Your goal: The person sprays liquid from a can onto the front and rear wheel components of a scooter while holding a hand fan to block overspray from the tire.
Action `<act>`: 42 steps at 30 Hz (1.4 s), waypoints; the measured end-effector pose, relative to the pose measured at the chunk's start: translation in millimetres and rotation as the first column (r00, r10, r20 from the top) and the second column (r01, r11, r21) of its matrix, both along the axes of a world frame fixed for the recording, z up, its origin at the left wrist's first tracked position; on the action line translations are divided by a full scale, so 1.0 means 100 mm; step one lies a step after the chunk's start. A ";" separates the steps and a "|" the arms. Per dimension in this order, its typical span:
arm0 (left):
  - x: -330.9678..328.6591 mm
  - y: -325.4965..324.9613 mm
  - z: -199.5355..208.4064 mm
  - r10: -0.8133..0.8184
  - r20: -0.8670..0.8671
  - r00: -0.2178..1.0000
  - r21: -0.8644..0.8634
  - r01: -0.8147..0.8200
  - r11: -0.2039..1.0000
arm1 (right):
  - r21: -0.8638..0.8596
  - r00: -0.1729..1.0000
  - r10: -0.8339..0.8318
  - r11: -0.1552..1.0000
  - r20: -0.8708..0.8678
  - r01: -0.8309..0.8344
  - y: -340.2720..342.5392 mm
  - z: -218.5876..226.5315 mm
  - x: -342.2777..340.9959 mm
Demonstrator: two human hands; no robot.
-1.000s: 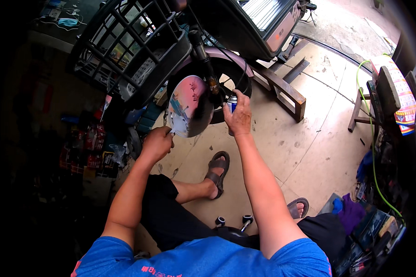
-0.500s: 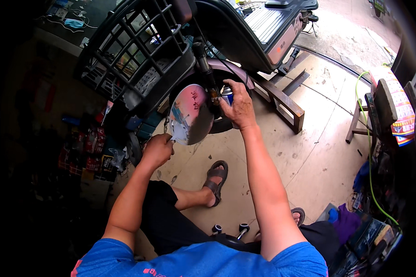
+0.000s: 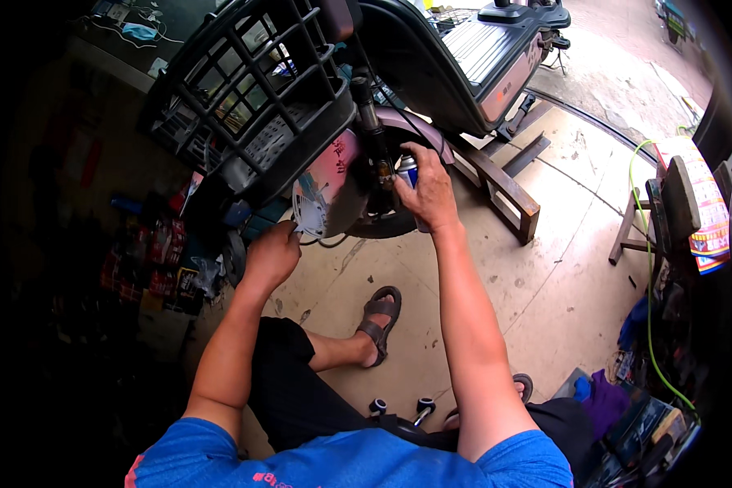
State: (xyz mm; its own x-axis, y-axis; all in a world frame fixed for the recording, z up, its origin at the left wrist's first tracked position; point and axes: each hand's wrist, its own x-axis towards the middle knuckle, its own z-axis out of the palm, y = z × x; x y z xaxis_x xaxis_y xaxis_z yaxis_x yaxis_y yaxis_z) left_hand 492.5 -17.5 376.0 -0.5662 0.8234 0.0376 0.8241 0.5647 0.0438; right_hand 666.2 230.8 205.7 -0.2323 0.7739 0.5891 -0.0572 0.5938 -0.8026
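Observation:
My left hand (image 3: pixel 273 254) is closed on the edge of a round, flat hand fan (image 3: pixel 332 183) with a pink, printed face and a pale lower part. The fan is held upright beside the front fork (image 3: pixel 376 134) of an electric scooter, partly under its basket. My right hand (image 3: pixel 429 193) is wrapped round a blue and white spray can (image 3: pixel 407 170), close to the fork's lower end. Its nozzle is hidden by my fingers. Behind the fan and fork, the front tyre (image 3: pixel 386 226) shows in part.
The scooter's black basket (image 3: pixel 244 98) hangs over the fan. A rusty metal stand (image 3: pixel 504 195) is right of the wheel. A green hose (image 3: pixel 651 325) runs down the right side. Tools and cloths (image 3: pixel 606 403) lie at lower right, packages (image 3: pixel 167 244) at left.
The fan has moved up and behind the fork, and more of it is now under the basket. My left hand has shifted slightly up and left. The right hand still grips the can.

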 end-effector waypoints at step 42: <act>0.11 0.10 -0.04 -0.078 -0.058 0.995 0.018 0.079 0.997 | 0.028 0.978 0.061 0.997 0.200 -0.068 0.21 0.35 -0.03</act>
